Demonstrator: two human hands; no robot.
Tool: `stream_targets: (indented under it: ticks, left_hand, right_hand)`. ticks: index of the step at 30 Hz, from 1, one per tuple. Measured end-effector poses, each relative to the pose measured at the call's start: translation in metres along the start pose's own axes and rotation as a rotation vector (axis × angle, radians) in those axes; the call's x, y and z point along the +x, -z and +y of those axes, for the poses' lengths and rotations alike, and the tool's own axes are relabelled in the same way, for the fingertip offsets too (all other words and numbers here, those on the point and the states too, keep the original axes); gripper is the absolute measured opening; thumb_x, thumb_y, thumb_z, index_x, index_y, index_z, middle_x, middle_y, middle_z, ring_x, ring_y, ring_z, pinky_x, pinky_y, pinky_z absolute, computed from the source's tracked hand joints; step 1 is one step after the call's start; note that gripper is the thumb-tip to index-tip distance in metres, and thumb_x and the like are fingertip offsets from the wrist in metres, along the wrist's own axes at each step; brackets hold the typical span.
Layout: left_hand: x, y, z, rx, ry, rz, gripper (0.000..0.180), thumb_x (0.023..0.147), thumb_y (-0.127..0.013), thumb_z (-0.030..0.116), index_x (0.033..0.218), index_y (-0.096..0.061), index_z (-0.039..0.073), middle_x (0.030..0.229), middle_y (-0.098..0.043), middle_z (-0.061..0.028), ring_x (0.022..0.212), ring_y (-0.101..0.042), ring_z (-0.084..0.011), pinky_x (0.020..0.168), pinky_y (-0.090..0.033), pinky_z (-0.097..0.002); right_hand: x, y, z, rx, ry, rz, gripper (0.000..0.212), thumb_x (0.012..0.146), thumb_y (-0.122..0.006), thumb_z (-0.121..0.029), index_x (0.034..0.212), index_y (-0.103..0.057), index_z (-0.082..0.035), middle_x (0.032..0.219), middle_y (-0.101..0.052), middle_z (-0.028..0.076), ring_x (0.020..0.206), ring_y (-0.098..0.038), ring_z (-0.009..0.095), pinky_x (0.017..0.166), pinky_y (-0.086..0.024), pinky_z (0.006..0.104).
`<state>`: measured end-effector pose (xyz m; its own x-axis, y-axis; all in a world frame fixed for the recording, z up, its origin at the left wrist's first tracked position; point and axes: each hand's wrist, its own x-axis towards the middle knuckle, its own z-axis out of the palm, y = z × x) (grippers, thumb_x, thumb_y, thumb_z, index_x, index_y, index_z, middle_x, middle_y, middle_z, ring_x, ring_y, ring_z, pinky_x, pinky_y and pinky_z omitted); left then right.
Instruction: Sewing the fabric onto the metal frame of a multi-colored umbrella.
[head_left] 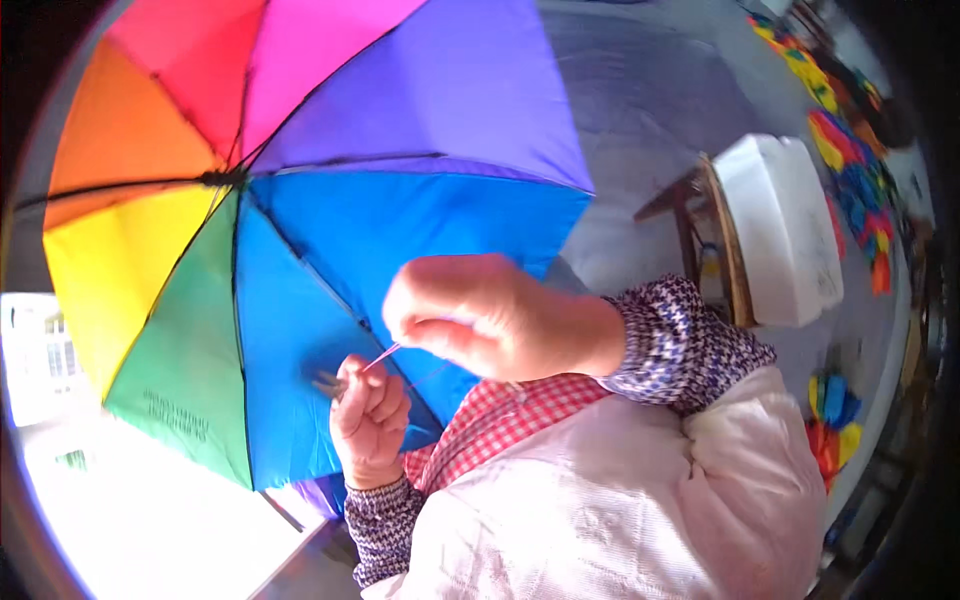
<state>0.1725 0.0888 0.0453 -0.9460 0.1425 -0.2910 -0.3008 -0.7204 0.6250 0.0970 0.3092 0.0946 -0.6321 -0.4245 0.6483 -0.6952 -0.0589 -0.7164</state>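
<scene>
A rainbow-coloured umbrella is spread open in front of me, its inner side with black ribs and shaft facing me. Over its blue panels, my left hand is closed in a pinch on a pink thread. A small blurred metal thing with thin prongs sticks out by its fingertips; its kind is unclear. Higher and to the right, my right hand is closed, its fingertips pinching the thread's other end. The thread runs taut across the short gap between both hands.
To the right, a white box rests on a wooden stool. Bundles of bright multicoloured fabric lie along the far right, with another colourful bundle lower down. Strong light comes from a bright opening at the lower left.
</scene>
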Motion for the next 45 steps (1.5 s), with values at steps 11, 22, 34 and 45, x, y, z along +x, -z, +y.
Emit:
stream_targets:
  ticks: [11, 22, 34, 45]
  left_hand:
    - [-0.004, 0.006, -0.006, 0.076, -0.043, 0.042, 0.016, 0.096, -0.055, 0.018, 0.088, -0.056, 0.005, 0.060, -0.031, 0.0061, 0.048, -0.025, -0.0042, 0.040, -0.020, -0.0203]
    - [-0.010, 0.015, -0.007, 0.083, -0.070, 0.059, 0.015, 0.096, -0.055, 0.018, 0.090, -0.057, 0.005, 0.059, -0.029, 0.0069, 0.049, -0.024, -0.0040, 0.041, -0.018, -0.0206]
    - [-0.020, 0.036, 0.006, 0.035, -0.212, 0.087, 0.016, 0.096, -0.054, 0.017, 0.090, -0.057, 0.003, 0.058, -0.028, 0.0073, 0.049, -0.023, -0.0036, 0.040, -0.017, -0.0206]
    - [-0.018, 0.024, 0.002, 0.210, -0.245, 0.131, 0.015, 0.096, -0.054, 0.015, 0.089, -0.056, 0.002, 0.059, -0.033, 0.0067, 0.049, -0.027, -0.0031, 0.040, -0.019, -0.0202]
  right_hand:
    - [-0.019, -0.011, 0.037, 0.761, -0.805, 0.074, 0.016, 0.099, -0.048, -0.023, 0.091, -0.052, -0.010, 0.095, -0.065, 0.008, 0.091, -0.064, 0.016, 0.080, -0.050, 0.0288]
    - [-0.030, -0.011, 0.032, 0.715, -0.818, -0.054, 0.011, 0.097, -0.053, -0.018, 0.092, -0.053, -0.008, 0.089, -0.066, 0.007, 0.085, -0.064, 0.014, 0.077, -0.051, 0.0272]
    - [-0.038, -0.019, 0.030, 0.049, -0.606, -0.262, 0.012, 0.088, -0.062, 0.000, 0.098, -0.056, -0.004, 0.082, -0.061, 0.000, 0.070, -0.056, 0.009, 0.067, -0.048, 0.0230]
    - [-0.011, -0.006, 0.032, 0.485, -0.690, -0.106, 0.009, 0.094, -0.057, -0.011, 0.096, -0.062, -0.004, 0.088, -0.064, 0.008, 0.081, -0.062, 0.017, 0.070, -0.050, 0.0257]
